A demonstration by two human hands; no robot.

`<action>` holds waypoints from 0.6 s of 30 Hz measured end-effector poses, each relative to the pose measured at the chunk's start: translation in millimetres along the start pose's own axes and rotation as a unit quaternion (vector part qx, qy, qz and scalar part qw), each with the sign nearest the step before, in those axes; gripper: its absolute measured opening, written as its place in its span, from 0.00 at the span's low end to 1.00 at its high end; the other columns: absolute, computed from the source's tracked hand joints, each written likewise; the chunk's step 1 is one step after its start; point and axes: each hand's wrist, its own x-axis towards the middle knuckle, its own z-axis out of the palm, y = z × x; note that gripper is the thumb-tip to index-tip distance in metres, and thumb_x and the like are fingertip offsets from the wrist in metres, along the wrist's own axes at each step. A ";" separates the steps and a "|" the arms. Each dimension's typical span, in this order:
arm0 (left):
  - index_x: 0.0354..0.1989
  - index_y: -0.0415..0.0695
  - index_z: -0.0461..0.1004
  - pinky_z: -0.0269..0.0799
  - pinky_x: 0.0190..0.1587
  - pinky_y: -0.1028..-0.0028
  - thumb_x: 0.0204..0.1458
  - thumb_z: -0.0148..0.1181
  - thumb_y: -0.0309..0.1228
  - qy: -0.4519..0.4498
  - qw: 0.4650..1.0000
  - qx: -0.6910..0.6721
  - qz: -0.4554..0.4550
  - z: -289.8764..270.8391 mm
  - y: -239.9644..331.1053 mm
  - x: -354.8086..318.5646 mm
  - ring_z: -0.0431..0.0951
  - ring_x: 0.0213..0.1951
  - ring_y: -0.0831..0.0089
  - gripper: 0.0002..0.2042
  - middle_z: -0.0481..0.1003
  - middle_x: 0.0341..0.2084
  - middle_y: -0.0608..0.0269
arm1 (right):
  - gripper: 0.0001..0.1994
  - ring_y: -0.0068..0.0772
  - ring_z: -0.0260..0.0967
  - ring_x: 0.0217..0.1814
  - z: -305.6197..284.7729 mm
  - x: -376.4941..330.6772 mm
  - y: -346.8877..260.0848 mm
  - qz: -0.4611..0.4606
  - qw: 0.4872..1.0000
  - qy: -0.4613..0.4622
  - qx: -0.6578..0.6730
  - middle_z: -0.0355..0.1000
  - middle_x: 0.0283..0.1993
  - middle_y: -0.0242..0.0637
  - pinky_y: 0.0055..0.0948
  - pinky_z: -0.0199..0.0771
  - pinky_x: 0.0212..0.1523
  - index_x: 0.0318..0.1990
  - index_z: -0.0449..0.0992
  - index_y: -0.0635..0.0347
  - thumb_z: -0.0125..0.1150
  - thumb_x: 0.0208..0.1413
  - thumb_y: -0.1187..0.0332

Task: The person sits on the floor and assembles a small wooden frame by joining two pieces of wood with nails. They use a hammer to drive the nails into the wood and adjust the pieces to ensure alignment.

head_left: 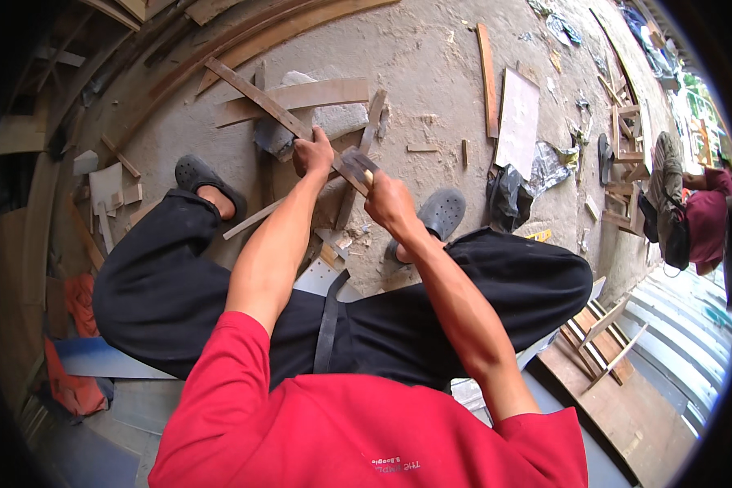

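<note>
My left hand (313, 154) is closed around a long brown wooden strip (256, 96), which slants from the upper left down toward my right hand. In my closed right hand (390, 201) is a tool with a dark flat head (356, 163) and a pale handle; its exact kind cannot be made out. The tool's head lies over the strip's near end, though whether it touches is unclear. Beneath the strip, a slightly curved board (321, 94) rests across a whitish block (340, 120). Another narrow board (361, 163) passes just beyond the tool.
Long planks (285, 32) lie along the far left. An orange-brown strip (487, 81), a pale panel (519, 118) and black plastic (508, 198) are on the floor at right. Wooden frames (629, 142) stand farther right, near another person (703, 215). My feet flank the work.
</note>
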 end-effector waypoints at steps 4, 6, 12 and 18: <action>0.34 0.30 0.75 0.72 0.43 0.54 0.50 0.49 0.63 -0.092 0.995 -0.022 -0.034 3.4 -6.3 8.7 0.79 0.39 0.46 0.37 0.78 0.36 0.39 | 0.12 0.65 0.73 0.39 -16.0 1.1 10.3 0.016 1.000 -0.020 -0.010 0.74 0.33 0.61 0.56 0.71 0.39 0.43 0.69 0.63 0.53 0.49 0.73; 0.34 0.29 0.76 0.72 0.44 0.57 0.49 0.48 0.67 -0.192 0.977 -0.084 -0.052 7.6 -29.1 31.2 0.79 0.40 0.50 0.41 0.79 0.36 0.41 | 0.13 0.64 0.73 0.39 -37.3 -5.7 10.9 0.031 0.999 -0.005 0.018 0.74 0.35 0.61 0.56 0.70 0.40 0.43 0.71 0.63 0.53 0.49 0.74; 0.53 0.38 0.72 0.59 0.59 0.67 0.45 0.49 0.73 -0.542 0.813 -0.191 -0.093 -47.1 -23.7 32.5 0.69 0.57 0.65 0.45 0.74 0.51 0.54 | 0.14 0.64 0.72 0.43 -75.7 -41.9 22.7 0.115 0.985 0.048 0.120 0.73 0.36 0.63 0.54 0.68 0.44 0.44 0.71 0.65 0.51 0.48 0.76; 0.53 0.49 0.75 0.49 0.64 0.58 0.50 0.52 0.66 -0.564 0.814 -0.131 -0.035 -58.5 -21.3 21.6 0.66 0.60 0.63 0.35 0.71 0.56 0.60 | 0.09 0.35 0.68 0.17 -58.8 -44.3 49.0 0.181 0.955 0.079 0.222 0.69 0.21 0.42 0.35 0.67 0.17 0.38 0.71 0.64 0.52 0.48 0.75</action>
